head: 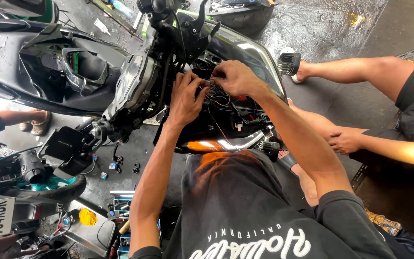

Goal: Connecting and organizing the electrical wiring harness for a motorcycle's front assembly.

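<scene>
Both hands met in the scooter's [135, 81] opened front, left hand [185, 98] just left of right hand [235, 77], on the wiring [219, 100]; another person's legs [355, 72] lay to the right

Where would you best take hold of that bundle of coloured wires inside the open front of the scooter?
Probably pinch the wire bundle on its free loop, coming from above. The left hand and right hand already crowd its upper end, and dark bodywork closes it in below, so only the top lies open.
</scene>
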